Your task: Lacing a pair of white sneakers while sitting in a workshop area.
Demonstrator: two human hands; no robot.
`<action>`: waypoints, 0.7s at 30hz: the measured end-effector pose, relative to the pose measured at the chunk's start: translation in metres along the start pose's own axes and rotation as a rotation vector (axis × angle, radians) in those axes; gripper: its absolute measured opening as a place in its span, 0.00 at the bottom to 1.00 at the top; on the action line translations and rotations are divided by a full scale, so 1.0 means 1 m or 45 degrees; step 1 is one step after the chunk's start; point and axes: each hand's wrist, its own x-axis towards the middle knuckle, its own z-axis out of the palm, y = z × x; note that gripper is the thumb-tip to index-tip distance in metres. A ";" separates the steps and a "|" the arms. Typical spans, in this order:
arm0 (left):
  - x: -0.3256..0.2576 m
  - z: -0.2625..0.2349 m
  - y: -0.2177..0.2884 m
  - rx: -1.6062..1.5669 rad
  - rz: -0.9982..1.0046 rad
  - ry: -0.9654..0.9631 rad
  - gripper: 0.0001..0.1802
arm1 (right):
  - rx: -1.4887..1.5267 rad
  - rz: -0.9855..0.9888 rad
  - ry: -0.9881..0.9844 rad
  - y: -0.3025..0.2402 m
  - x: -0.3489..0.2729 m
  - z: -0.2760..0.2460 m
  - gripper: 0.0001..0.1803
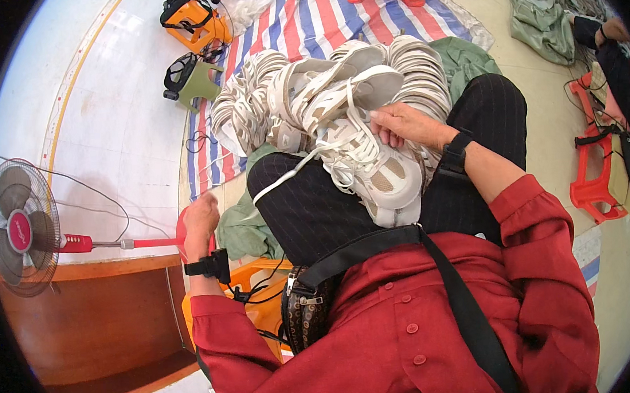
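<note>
A white and beige sneaker [380,164] rests in my lap between my thighs, its toe towards me. Its white shoelace [289,175] is threaded in part, and one loose end trails over my left thigh. My right hand [406,126] pinches the sneaker at its upper right edge, near the opening. Out to the left, away from the sneaker, my left hand [201,217] is raised with curled fingers; what they hold, if anything, is hidden. Just beyond the sneaker, more loose shoes [355,84] lie on bundled rows of similar pale shoe pieces [423,72].
A fan [21,228] with a red pole lies across the left side, beside a wooden shelf [104,321]. Striped sheeting [302,15] covers the floor ahead. Green [196,84] and orange stools [201,29] stand far left, a red stool [591,155] at right near another person [614,29].
</note>
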 end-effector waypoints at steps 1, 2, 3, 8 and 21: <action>0.002 -0.003 0.013 -0.145 0.141 0.120 0.11 | 0.000 0.001 0.000 -0.001 0.000 0.001 0.18; 0.002 -0.009 0.031 -0.290 0.278 0.238 0.10 | 0.074 0.002 -0.027 -0.002 0.000 0.002 0.18; 0.005 -0.013 0.056 -0.592 0.394 0.156 0.10 | 0.147 0.005 -0.057 -0.003 0.000 0.004 0.18; -0.017 -0.041 0.191 -0.957 0.726 -0.108 0.09 | -0.225 -0.071 -0.010 0.000 -0.004 0.006 0.09; -0.011 0.002 0.256 -0.764 0.802 0.165 0.09 | -0.999 -0.748 0.071 -0.008 -0.016 0.034 0.10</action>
